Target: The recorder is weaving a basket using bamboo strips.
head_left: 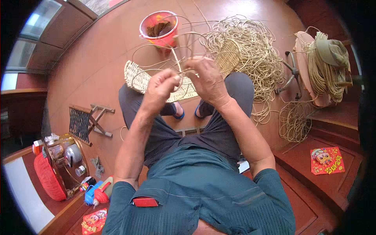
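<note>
My left hand is closed in a pinch, with thin straw cord running up from between the fingers. Close beside it, my right hand is also closed on the cord, its fingertips partly blurred. Loose loops of cord circle out around both hands. Below and behind the hands, a curved woven straw band spans the space between my knees. Its right end rises near my right knee, and my hands hide part of its middle.
A red bucket with brown material inside stands ahead. A large tangle of cord lies at the right. Farther right, a chair bears cord bundles and a cap. A folding stool sits at the left, near a cluttered low table.
</note>
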The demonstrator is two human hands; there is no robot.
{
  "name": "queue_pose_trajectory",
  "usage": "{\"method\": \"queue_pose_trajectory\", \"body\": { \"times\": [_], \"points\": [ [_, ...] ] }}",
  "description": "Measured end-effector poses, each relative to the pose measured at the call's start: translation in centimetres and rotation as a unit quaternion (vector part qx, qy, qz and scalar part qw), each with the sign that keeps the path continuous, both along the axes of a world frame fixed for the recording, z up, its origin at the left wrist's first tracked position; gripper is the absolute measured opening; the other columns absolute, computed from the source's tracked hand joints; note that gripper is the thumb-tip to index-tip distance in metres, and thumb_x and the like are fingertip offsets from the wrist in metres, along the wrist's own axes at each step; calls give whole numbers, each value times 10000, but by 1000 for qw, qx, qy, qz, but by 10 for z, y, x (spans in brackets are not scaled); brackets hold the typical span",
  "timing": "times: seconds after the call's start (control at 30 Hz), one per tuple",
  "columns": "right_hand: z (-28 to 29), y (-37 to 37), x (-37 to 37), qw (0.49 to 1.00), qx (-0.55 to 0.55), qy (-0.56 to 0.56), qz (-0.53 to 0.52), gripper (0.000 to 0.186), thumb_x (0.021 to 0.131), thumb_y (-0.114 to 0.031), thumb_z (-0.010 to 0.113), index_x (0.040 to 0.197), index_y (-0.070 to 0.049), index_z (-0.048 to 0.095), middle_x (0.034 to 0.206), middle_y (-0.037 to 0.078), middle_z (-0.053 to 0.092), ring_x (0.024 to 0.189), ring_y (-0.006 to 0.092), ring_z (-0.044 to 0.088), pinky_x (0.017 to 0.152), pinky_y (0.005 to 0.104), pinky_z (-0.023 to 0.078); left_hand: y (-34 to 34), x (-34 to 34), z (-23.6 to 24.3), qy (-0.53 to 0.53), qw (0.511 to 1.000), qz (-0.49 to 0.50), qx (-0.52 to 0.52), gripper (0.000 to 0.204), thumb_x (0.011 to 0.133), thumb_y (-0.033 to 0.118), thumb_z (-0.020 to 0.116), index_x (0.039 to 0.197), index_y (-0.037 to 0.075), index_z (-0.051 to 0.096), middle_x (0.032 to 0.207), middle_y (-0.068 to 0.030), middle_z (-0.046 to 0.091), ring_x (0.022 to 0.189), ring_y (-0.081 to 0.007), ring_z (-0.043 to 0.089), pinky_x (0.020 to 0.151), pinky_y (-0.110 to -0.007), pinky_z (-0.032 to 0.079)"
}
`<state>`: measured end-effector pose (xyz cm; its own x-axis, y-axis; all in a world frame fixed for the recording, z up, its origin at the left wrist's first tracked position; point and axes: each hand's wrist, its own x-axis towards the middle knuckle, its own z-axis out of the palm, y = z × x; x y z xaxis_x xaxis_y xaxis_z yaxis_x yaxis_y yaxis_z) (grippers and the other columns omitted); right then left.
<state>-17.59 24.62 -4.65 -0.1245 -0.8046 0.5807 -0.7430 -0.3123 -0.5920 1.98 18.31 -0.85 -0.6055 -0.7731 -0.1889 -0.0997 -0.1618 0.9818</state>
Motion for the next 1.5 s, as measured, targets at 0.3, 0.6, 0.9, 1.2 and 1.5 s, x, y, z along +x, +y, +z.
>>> {"method": "queue_pose_trajectory", "body": {
  "times": [0.3,0.6,0.9,1.2,1.5],
  "points": [
    [29,-24,-6,980,134,-125,70,246,986,-92,731,1212,-46,645,1050,176,760,1005,386,742,877,472,583,-29,9,18,91,987,-10,134,172,1094,232,623,959,126,631,663,114,430,516,-6,320,468,-216,255],
    [-7,-7,2,995,21,-93,-2,309,936,-118,806,1213,-81,673,1103,128,712,973,360,735,831,465,586,11,11,3,15,996,-7,83,247,1085,269,670,940,74,711,751,82,576,629,-9,448,547,-213,331],
    [-7,-5,5,984,-90,117,-102,268,868,-186,871,1103,-163,743,1147,43,703,1118,286,666,976,429,509,43,14,-9,-239,949,50,-199,271,1047,279,683,968,22,719,769,-103,687,735,-275,687,690,-415,519],
    [-10,-10,1,996,-79,45,-25,271,879,-135,859,1119,-127,734,1171,71,709,1042,301,710,876,429,573,58,-5,0,-385,837,-5,-389,219,1046,252,643,967,50,668,820,-225,729,795,-435,747,716,-557,556],
    [-8,-13,-7,997,-64,41,13,280,869,-83,849,1121,-127,735,1167,50,722,1012,275,737,820,391,612,56,-17,4,-310,881,-9,-357,245,1038,274,658,972,41,689,835,-235,736,847,-445,739,751,-558,545]
  ]
}}
